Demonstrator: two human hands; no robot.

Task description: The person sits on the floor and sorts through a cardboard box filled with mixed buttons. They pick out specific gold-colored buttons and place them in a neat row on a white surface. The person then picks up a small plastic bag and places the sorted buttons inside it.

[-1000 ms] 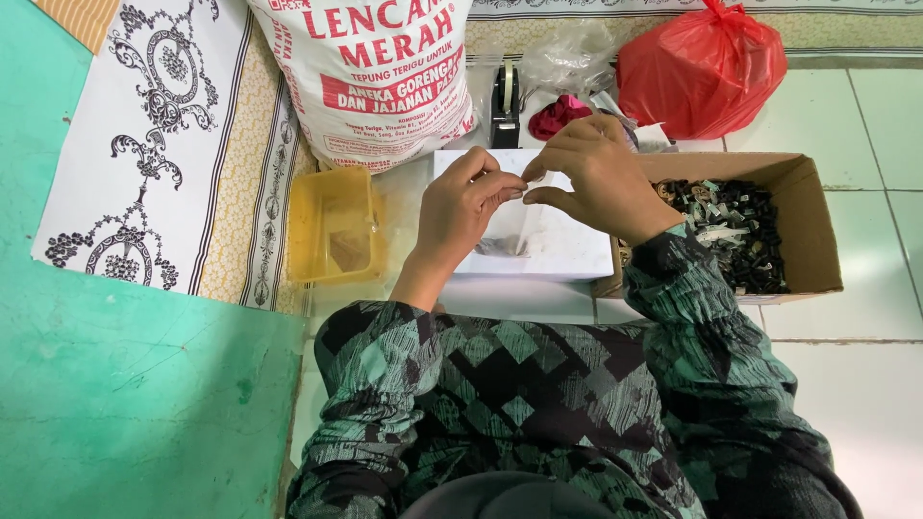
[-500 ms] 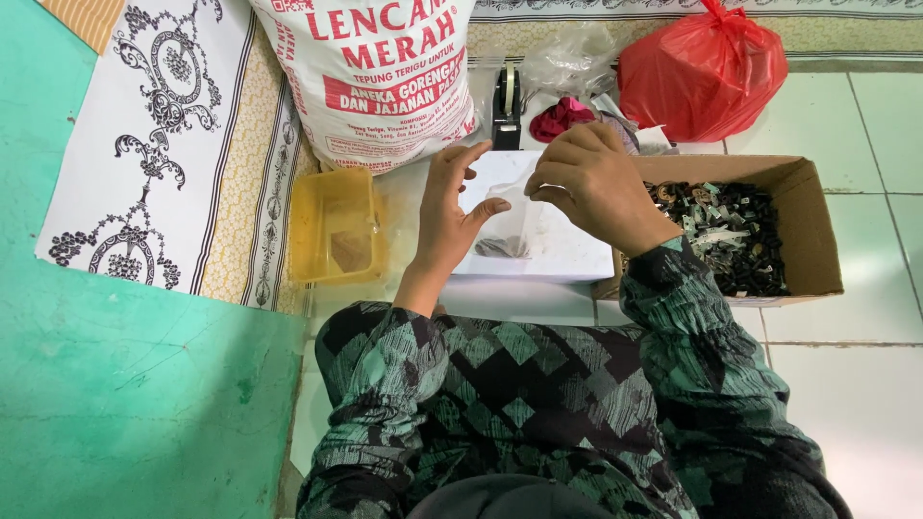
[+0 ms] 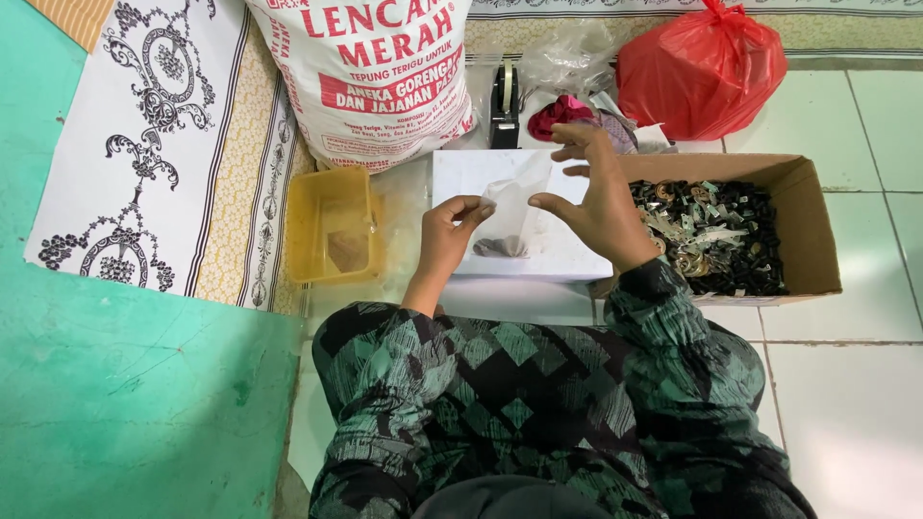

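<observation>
My left hand pinches the upper left corner of a small clear plastic bag that hangs over a flat white box. A clump of small dark parts sits in the bottom of the bag. My right hand hovers just right of the bag with its fingers spread, the thumb close to the bag's edge; whether it touches the bag I cannot tell. Both sleeves are a dark green diamond pattern.
An open cardboard box of small metal and black parts stands to the right. A yellow plastic tub is at left. Behind are a large white printed sack, a black tape dispenser, a red plastic bag and crumpled clear plastic.
My right hand has let go of the bag's top and opened its fingers. The bag now hangs from my left hand alone, lower over the white box.
</observation>
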